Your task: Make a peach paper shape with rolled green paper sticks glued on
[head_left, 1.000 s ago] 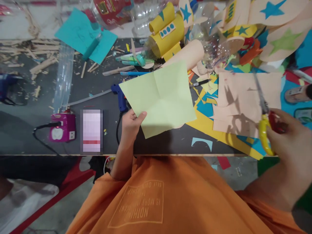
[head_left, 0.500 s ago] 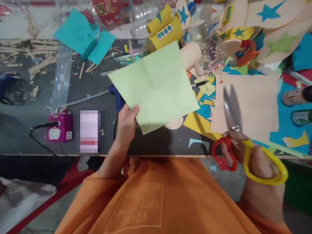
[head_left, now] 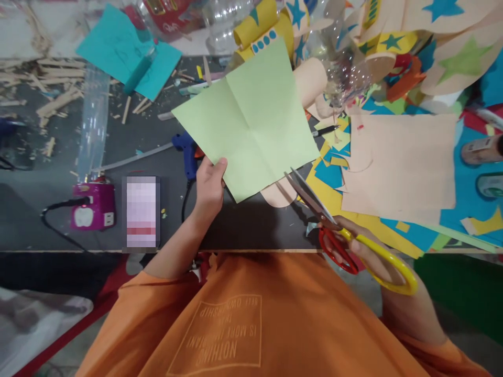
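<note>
A sheet of light green paper with a crease across its middle is held up over the table. My left hand pinches it at its lower left edge, thumb on top. In my right hand is a pair of scissors with one red and one yellow handle loop. The blades point up and left, slightly parted, and their tips are at the paper's lower right edge. Whether the tips touch the paper I cannot tell. Behind the left side of the sheet lies a blue glue gun, partly hidden.
A phone and a purple power cube lie to the left. Wood splinters and a teal sheet are farther back. On the right are a large peach sheet, coloured scraps and a black pen.
My right hand has swung the scissors left and turned them, bringing the blades to the green paper's edge. The green sheet has tilted and shifted slightly upward.
</note>
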### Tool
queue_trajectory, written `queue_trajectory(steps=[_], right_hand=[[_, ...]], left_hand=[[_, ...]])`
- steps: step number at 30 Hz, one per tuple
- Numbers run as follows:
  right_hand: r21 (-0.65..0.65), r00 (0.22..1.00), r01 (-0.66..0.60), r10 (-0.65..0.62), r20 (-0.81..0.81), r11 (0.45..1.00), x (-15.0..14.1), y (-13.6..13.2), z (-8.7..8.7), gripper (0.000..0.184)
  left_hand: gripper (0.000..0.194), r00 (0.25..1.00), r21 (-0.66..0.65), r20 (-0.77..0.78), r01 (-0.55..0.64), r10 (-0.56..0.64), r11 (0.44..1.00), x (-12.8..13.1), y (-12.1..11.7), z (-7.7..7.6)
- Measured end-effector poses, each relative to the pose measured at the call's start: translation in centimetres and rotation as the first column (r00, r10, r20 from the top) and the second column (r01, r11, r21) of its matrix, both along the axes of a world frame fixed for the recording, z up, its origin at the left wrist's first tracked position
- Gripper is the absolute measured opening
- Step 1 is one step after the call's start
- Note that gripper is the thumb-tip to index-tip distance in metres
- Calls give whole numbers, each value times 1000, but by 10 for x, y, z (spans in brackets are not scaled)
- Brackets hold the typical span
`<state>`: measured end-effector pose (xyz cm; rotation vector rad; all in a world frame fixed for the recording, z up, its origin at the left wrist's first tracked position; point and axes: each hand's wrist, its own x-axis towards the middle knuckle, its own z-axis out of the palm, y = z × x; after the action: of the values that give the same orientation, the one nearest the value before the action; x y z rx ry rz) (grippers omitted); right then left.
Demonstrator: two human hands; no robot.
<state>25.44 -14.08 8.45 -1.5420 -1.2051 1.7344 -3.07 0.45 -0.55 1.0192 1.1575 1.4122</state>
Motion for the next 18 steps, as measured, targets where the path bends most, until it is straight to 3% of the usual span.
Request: queue_trajectory(steps=[1,3,8,18], right_hand=[[-29,996,-79,77,-52,996,-1,3,-1,42],[-34,992,-113,110,-60,993,-3,5,-1,40],[42,998,-61,61,-9,997,-1,2,-3,30],[12,996,38,-37,-84,999,-13,0,-10,39]], left_hand=[[39,1000,7,-5,2,-2,1000,-1,-1,0],[38,1000,23,-13,4,-3,1000,-1,-2,3],[36,1000,45,-12,-15,15,999,-1,-2,13],[36,998,30,-62,22,-20,999,-4,-2,9]])
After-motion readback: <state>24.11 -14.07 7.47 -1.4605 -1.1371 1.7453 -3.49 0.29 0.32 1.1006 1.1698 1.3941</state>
